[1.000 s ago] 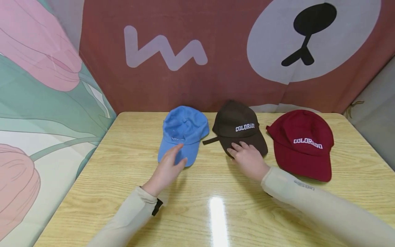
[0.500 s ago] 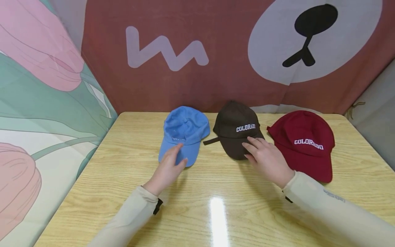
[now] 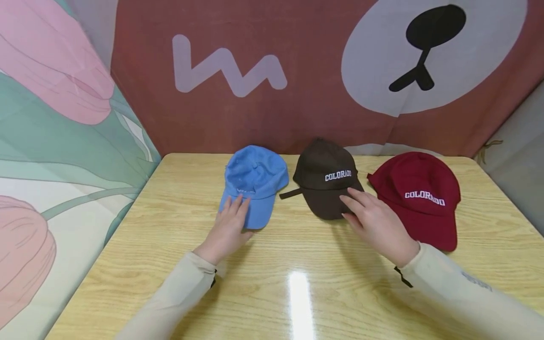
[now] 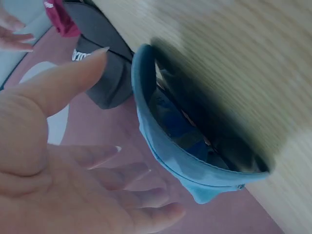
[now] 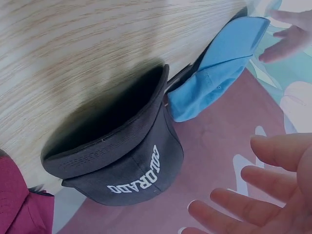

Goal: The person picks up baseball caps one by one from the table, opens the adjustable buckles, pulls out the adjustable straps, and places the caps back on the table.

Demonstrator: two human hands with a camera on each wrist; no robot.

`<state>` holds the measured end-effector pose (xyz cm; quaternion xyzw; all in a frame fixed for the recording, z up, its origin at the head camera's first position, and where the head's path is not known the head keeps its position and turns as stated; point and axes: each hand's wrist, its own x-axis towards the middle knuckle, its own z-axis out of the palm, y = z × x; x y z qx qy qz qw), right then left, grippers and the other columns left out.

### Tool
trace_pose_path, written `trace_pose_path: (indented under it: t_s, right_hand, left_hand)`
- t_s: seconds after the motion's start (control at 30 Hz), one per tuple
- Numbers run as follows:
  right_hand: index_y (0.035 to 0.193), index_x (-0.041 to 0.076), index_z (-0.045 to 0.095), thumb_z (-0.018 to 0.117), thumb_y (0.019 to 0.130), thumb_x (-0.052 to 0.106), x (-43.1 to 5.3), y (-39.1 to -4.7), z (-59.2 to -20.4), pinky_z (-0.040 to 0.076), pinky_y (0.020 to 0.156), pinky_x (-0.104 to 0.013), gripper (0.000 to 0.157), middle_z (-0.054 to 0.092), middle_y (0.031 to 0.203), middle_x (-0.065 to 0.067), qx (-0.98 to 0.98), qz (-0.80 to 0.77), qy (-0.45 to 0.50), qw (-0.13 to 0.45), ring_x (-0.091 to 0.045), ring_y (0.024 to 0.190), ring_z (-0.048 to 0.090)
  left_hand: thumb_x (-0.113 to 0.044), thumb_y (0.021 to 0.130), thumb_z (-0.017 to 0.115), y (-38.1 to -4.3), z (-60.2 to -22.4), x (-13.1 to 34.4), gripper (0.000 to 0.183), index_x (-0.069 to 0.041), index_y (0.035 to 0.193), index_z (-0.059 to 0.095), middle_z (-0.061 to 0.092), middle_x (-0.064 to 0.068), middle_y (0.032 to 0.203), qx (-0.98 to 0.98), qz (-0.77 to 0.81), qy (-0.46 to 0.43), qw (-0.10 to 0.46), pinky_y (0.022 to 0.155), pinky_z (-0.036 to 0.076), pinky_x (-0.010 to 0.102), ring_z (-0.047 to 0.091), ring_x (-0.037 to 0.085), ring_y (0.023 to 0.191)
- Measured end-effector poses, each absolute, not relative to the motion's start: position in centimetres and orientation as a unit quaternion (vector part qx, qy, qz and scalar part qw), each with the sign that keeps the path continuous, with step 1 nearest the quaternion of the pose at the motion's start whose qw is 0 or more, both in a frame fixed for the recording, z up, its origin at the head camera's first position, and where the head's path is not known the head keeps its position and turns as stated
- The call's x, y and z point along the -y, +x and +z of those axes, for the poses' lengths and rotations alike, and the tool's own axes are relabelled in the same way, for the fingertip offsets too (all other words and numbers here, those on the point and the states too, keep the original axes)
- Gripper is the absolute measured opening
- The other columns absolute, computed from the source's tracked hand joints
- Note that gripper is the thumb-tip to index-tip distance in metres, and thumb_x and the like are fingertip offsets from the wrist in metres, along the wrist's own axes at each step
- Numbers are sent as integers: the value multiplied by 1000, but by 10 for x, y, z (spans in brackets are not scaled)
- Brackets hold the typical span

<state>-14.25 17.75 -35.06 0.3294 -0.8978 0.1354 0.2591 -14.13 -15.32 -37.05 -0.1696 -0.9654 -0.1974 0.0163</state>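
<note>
Head view, left hand (image 3: pixel 226 230): hovering over the left part of the blue cap's (image 3: pixel 258 185) brim, fingers extending toward the crown, thumb standing apart, gripping nothing; contact with the brim not readable from here
Right hand (image 3: pixel 380 224): hovering at the right edge of the dark brown cap's (image 3: pixel 326 167) brim, fingers slightly bending, holding nothing; from this angle overlapping part of the red cap (image 3: pixel 420 189)
Cap row: blue, dark brown and red lying left to right along the far edge of the table (image 3: pixel 140 264), brims pointing toward the person
Strap (image 3: pixel 291 193): sticking out from the dark brown cap toward the blue one
Lettering: white COLORADO showing on the dark brown and red caps, small text on the blue one too faint to read
Backdrop (image 3: pixel 306 113): brown cloth hanging behind the table, zigzag and muzzle showing
Left wrist view, left hand: palm showing, thumb well apart from the four fingers, grip standing wide and carrying nothing; blue cap lying past the fingertips, underside of its brim facing the camera
Right wrist view, right hand: fingers spreading loosely, gap showing between them and the dark brown cap, nothing being held; blue cap lying beyond, left hand showing beside its brim
</note>
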Motion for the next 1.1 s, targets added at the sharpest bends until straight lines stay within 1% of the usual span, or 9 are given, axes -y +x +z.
trace_pose_path:
  t_s: [0.17, 0.3, 0.47, 0.6, 0.7, 0.93, 1.0, 1.1]
  right_hand:
    - [114, -8, 66, 85, 68, 0, -179, -139, -351, 53, 77, -53, 50, 61, 116, -30, 899, 135, 326, 260, -44, 97, 64]
    - [114, -7, 66, 86, 67, 1, -181, -138, -353, 53, 77, -54, 52, 61, 117, -30, 901, 133, 324, 257, -43, 97, 64]
    - [115, -7, 65, 85, 68, 1, -183, -138, -356, 52, 78, -55, 52, 61, 118, -30, 905, 130, 318, 250, -43, 99, 63]
    - [115, -7, 65, 85, 69, 1, -184, -138, -359, 53, 76, -54, 51, 61, 117, -29, 905, 130, 319, 249, -43, 98, 64]
    - [115, -7, 65, 84, 69, 1, -184, -138, -361, 53, 75, -54, 50, 61, 116, -29, 904, 129, 321, 250, -43, 97, 64]
    - [114, -7, 65, 83, 70, 2, -185, -138, -363, 53, 75, -53, 48, 62, 114, -29, 903, 125, 326, 252, -43, 95, 64]
    - [114, -7, 65, 83, 71, 2, -185, -138, -363, 53, 75, -53, 48, 62, 114, -29, 902, 126, 327, 251, -43, 95, 64]
    - [115, -7, 65, 83, 71, 2, -185, -138, -363, 53, 76, -53, 48, 62, 114, -29, 902, 125, 329, 248, -43, 96, 64]
  left_hand:
    - [-9, 80, 80, -145, -374, 154, 91, 12, 147, 23, 16, 37, 151, 970, -181, -159, -24, 102, 22, 71, 10, 59, 136]
    - [-6, 78, 81, -150, -378, 154, 98, 12, 149, 16, 12, 37, 152, 971, -186, -150, -22, 103, 22, 71, 8, 59, 137]
    - [-8, 77, 82, -153, -381, 153, 99, 11, 149, 17, 10, 35, 154, 975, -157, -158, -14, 102, 24, 71, 8, 59, 137]
    - [-8, 77, 82, -154, -382, 151, 95, 11, 149, 22, 13, 35, 153, 976, -133, -175, 6, 99, 28, 72, 10, 60, 136]
    - [-7, 78, 81, -155, -383, 149, 89, 10, 147, 27, 17, 36, 151, 976, -117, -182, 24, 97, 30, 72, 14, 60, 135]
    - [0, 90, 66, -160, -382, 146, 66, 11, 145, 32, 15, 42, 148, 977, -101, -188, 11, 92, 38, 69, 21, 63, 131]
    - [-1, 90, 65, -160, -381, 146, 62, 13, 143, 35, 18, 44, 146, 978, -91, -189, 21, 93, 40, 66, 26, 63, 129]
    - [1, 91, 63, -159, -378, 148, 54, 15, 138, 41, 28, 45, 141, 978, -61, -192, 62, 94, 43, 60, 37, 61, 124]
